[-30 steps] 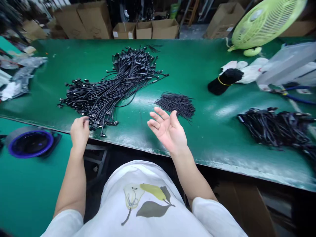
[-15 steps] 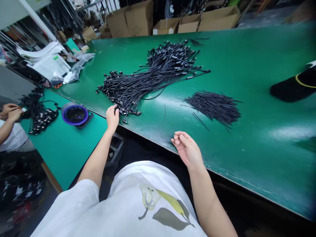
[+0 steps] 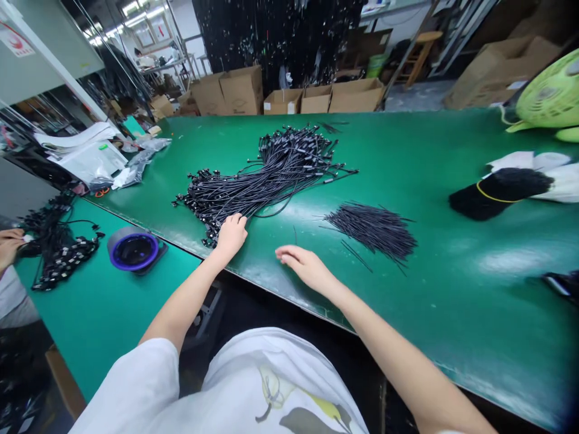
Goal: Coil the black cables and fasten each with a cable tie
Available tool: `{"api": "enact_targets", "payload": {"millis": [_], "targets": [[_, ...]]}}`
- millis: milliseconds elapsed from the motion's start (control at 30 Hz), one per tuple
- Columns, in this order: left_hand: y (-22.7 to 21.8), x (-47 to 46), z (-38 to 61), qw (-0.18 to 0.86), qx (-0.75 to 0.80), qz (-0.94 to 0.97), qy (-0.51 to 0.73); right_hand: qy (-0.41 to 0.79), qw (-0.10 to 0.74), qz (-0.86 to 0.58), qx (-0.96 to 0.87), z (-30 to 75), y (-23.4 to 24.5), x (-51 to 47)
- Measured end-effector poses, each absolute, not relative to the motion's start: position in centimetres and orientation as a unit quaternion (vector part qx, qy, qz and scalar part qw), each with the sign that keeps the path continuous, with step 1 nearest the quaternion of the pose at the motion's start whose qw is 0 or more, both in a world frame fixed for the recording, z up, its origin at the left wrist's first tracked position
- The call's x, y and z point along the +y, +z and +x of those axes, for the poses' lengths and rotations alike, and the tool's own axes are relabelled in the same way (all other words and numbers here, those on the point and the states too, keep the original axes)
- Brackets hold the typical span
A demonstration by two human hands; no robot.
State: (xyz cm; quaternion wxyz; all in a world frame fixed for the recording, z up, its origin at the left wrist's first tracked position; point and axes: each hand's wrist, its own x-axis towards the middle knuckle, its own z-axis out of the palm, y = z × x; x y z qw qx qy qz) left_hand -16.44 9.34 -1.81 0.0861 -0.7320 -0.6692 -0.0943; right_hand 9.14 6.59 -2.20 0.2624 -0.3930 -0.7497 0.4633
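A large heap of black cables [image 3: 266, 181] with small connectors at both ends lies across the green table. My left hand [image 3: 232, 235] is at the heap's near edge, fingers curled down over the cables there; its fingertips are partly hidden. To the right, my right hand [image 3: 307, 268] hovers near the table's front edge, fingers stretched forward and nothing visible in them. Just beyond it lies a single thin black strip [image 3: 295, 235]. A pile of similar thin black strips [image 3: 373, 232] rests farther right, with a few loose ones beside it.
A purple-rimmed round container [image 3: 134, 252] stands on the lower side table [image 3: 90, 325]. Another person's hand [image 3: 9, 244] works by more cables [image 3: 67, 244] at far left. A banded black bundle [image 3: 495, 194] and a green fan [image 3: 549, 96] are at right. Cardboard boxes [image 3: 355, 95] stand behind.
The view has tilted up. My left hand has shifted right along the heap's near edge. My right hand has moved left, toward the left hand, and its pinched fingers have straightened.
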Motion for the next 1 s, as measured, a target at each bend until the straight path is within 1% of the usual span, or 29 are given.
{"api": "enact_targets", "payload": {"millis": [67, 167, 267, 367, 467, 567, 733, 1000], "targets": [[-0.4, 9.9, -18.5, 0.084, -0.665, -0.736, -0.094, 0.381, 0.241, -0.407, -0.794, 6.0, -1.5, 11.2], [0.9, 9.6, -19.6, 0.078, -0.653, -0.746, -0.105, 0.285, 0.197, -0.428, -0.835, 1.6, -1.8, 17.1], [0.1, 8.3, -18.3, 0.061, -0.618, -0.777, -0.106, 0.212, 0.164, -0.421, -0.867, -1.0, -3.0, 19.8], [-1.6, 6.9, -17.1, 0.053, -0.605, -0.788, -0.098, 0.162, 0.156, -0.372, -0.900, -1.9, -4.2, 19.7], [-2.6, 6.3, -17.7, 0.061, -0.617, -0.779, -0.094, 0.138, 0.144, -0.302, -0.932, -1.7, -5.3, 18.6], [-2.5, 6.4, -19.1, 0.053, -0.607, -0.787, -0.093, 0.129, 0.127, -0.265, -0.947, -0.9, -6.0, 17.5], [-1.9, 7.2, -20.3, 0.034, -0.604, -0.789, -0.108, 0.119, 0.111, -0.261, -0.952, 0.0, -6.4, 16.1], [-0.2, 8.1, -22.1, 0.083, -0.634, -0.764, -0.084, 0.114, 0.122, -0.265, -0.950, -3.0, -6.4, 14.3]]}}
